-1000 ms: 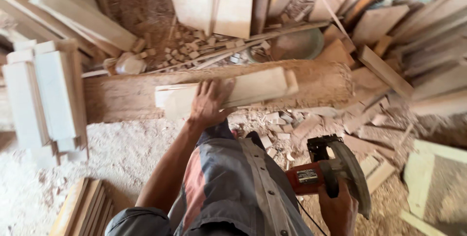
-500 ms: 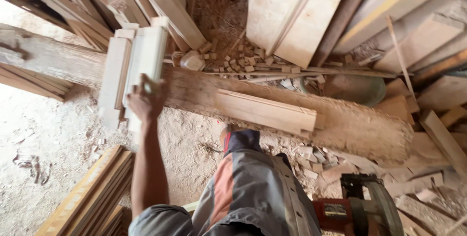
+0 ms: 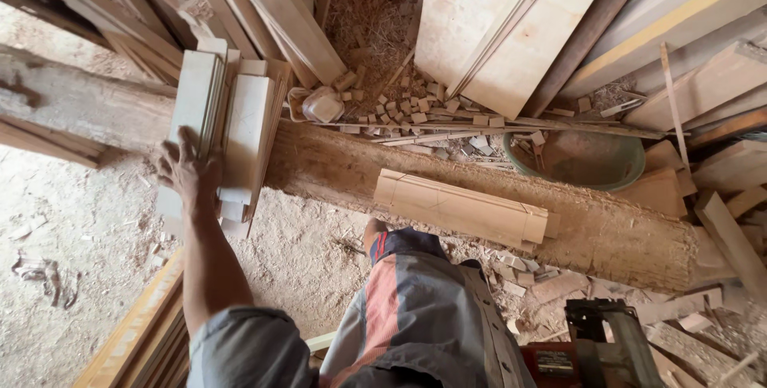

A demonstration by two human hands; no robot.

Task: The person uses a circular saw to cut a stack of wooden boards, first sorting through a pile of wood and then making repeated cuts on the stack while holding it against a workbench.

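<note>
My left hand (image 3: 188, 171) reaches out to the left and rests on the near end of a stack of pale wooden boards (image 3: 228, 120) that lies across a long rough log (image 3: 335, 164). Its fingers are spread over the board ends. Further right on the log lies a single pale moulded board (image 3: 459, 208), untouched. My right hand is out of sight below the frame. A red and black power saw (image 3: 595, 348) shows at the bottom right, near my knee (image 3: 399, 252).
Planks and panels (image 3: 495, 28) lean against the back. Small wood offcuts (image 3: 415, 108) litter the ground behind the log. A green basin (image 3: 579, 160) sits at the right. Sawdust covers the floor; more timber (image 3: 136, 340) lies at the bottom left.
My left hand left the single board, swung left to the board stack and now rests on its near end. The view shifted left, and my right hand with the saw dropped from sight.
</note>
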